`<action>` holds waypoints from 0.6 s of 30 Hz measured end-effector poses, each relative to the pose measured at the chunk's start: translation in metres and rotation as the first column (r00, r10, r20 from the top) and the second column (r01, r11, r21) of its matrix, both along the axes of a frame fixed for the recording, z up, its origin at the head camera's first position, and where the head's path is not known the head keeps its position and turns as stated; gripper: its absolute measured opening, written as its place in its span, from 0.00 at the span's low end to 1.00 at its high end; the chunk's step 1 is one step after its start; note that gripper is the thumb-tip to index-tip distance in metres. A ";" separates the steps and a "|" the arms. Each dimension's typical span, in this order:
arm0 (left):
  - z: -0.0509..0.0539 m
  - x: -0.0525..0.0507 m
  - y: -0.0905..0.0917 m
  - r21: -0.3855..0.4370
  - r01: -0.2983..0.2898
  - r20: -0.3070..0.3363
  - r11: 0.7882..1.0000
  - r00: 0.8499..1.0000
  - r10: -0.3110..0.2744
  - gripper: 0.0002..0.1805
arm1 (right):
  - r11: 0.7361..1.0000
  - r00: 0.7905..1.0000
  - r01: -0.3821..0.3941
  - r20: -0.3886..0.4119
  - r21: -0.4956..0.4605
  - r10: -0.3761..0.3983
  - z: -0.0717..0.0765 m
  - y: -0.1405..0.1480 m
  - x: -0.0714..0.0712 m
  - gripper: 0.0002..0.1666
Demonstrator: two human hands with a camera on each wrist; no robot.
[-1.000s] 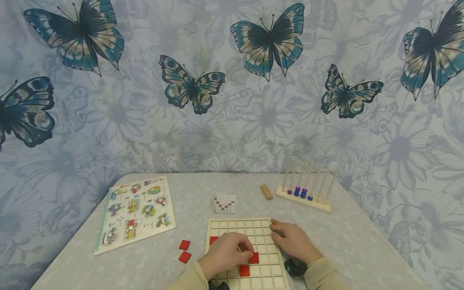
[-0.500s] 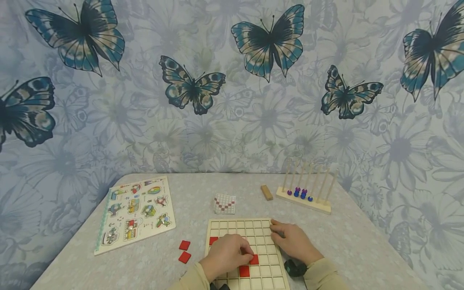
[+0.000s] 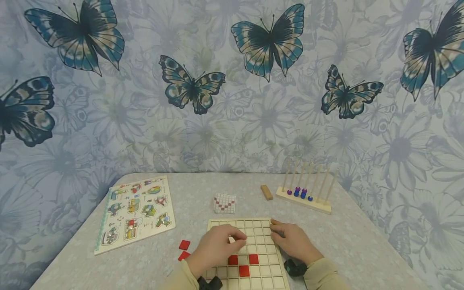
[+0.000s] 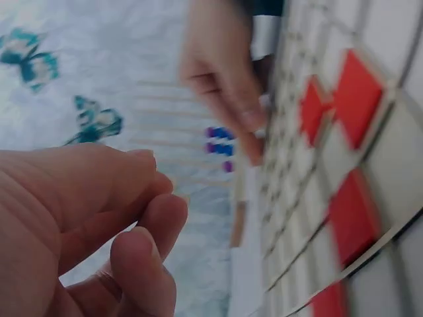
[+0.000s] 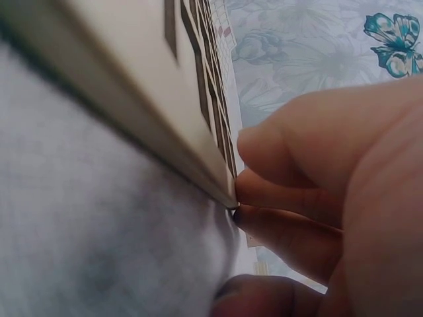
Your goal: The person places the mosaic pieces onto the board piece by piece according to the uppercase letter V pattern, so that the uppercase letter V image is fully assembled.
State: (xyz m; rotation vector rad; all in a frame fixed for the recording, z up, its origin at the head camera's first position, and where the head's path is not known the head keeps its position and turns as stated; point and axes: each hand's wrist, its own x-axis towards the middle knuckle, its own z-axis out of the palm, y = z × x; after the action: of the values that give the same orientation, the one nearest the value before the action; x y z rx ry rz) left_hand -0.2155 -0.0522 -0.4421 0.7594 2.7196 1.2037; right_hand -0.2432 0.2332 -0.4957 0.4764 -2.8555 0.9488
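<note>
My left hand [image 3: 216, 246] is above the left part of the wooden grid board [image 3: 266, 283], fingers bent and holding nothing. In the left wrist view, the left hand's [image 4: 86, 231] thumb and fingertips are close together beside the board, with no tile between them. Red tiles [image 3: 253, 259] lie in squares of the grid; in that wrist view several red tiles [image 4: 357, 99] show. My right hand [image 3: 295, 241] touches the board's upper right corner and edge. In the right wrist view, the right hand's [image 5: 330, 178] fingertips rest against the board's edge [image 5: 142, 125].
Two loose red tiles [image 3: 184, 245] lie left of the board, one partly behind the left forearm. Beyond the board are a patterned card [image 3: 224, 203], a wooden block [image 3: 266, 192] and a peg stand [image 3: 304, 204] with beads. A picture puzzle [image 3: 135, 213] is at the left.
My left hand has moved left and away from the red tile at its fingertips, uncovering another tile in the grid. The right hand stays at the board's edge.
</note>
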 end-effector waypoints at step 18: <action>-0.016 -0.023 -0.141 0.026 -0.431 0.088 0.902 0.900 0.427 0.09 | 1.000 0.999 0.010 0.033 -0.008 -0.009 0.004 -0.002 0.003 0.22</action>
State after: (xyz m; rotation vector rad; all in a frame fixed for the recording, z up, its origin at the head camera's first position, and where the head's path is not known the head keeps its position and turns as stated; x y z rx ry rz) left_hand -0.2381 -0.1936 -0.4582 0.0992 2.8879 1.3367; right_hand -0.2407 0.2317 -0.4916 0.4502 -2.8799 0.9751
